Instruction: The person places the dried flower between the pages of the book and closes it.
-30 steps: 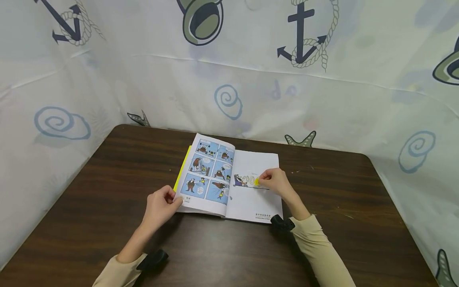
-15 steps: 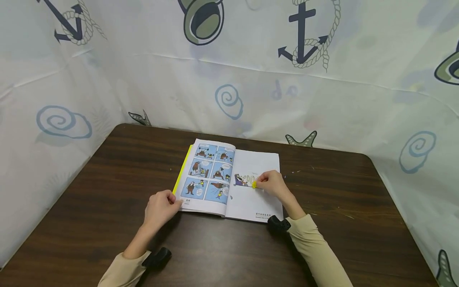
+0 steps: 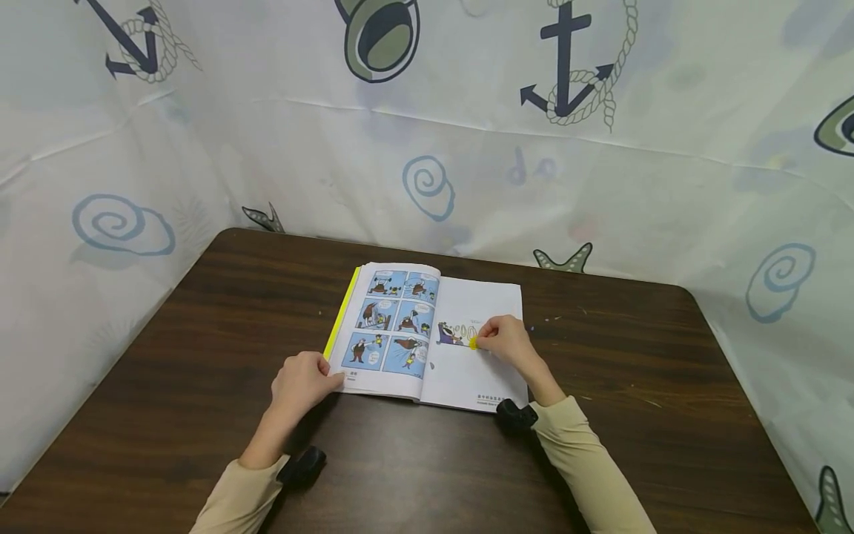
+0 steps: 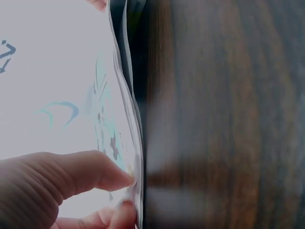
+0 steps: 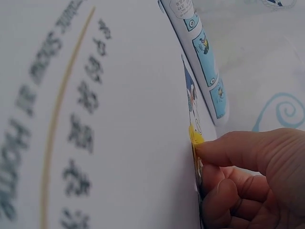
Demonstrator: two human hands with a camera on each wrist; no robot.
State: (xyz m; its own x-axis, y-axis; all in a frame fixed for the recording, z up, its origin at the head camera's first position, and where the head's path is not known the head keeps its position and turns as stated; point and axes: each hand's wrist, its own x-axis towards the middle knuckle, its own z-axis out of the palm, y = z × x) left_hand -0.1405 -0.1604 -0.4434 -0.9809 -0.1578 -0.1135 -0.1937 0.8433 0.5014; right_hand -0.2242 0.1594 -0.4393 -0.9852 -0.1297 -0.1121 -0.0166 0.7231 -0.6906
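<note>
An open comic book (image 3: 460, 378) lies on the table, six-panel cartoons on its left page (image 3: 383, 363) and one small drawing on the mostly white right page. At the left page's lower corner my left hand (image 3: 298, 382) pinches the pages, thumb on top; the left wrist view shows the thumb (image 4: 95, 174) and the fingertips below it at the page edges. My right hand (image 3: 510, 343) holds a small yellow piece (image 5: 196, 135) between thumb and fingers, right over the drawing on the right page. Its exact kind I cannot tell.
The dark wood-grain table (image 3: 640, 423) extends around the book, with tiny light specks to the right. A bright yellow cover edge (image 3: 342, 311) shows along the book's left side. Behind hangs a pale curtain (image 3: 320, 163) printed with anchors and shells.
The left page has settled lower and flatter. My right hand has shifted slightly left and down with the yellow piece, then stayed nearly still. My left hand keeps hold of the corner.
</note>
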